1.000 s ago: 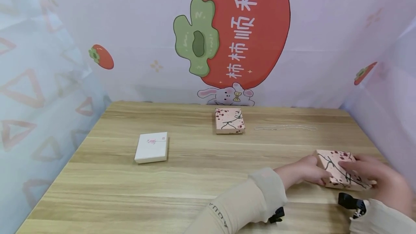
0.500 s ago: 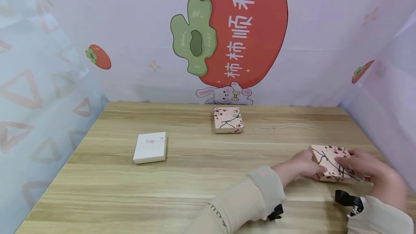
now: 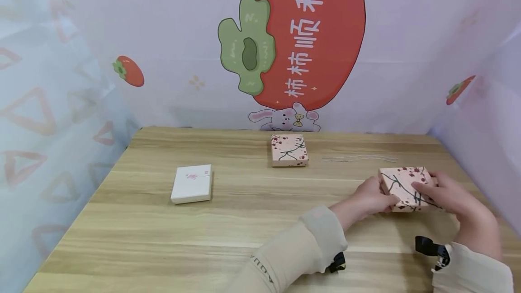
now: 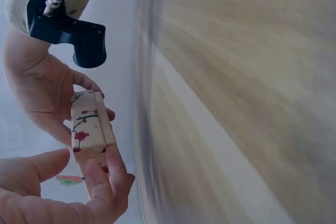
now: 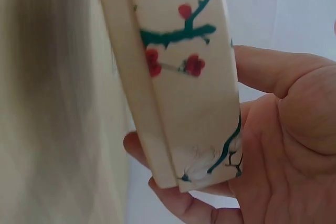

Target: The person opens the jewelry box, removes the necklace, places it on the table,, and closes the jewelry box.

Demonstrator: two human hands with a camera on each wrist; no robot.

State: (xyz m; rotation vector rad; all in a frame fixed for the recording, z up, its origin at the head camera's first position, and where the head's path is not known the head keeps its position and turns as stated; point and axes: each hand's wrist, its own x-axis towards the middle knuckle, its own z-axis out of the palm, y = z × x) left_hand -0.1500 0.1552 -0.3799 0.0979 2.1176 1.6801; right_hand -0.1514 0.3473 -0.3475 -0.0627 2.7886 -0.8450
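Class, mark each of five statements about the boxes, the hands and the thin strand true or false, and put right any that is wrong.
1. The left hand and the right hand grip the same patterned box. True.
2. A white box lies on the table, apart from both hands. True.
3. The patterned box in the hands rests on the table. False: it is held above the table.
4. A second blossom box sits near the back edge of the table. True.
5. The thin strand lies on top of the white box. False: the thin strand lies on the table, beyond the held box.
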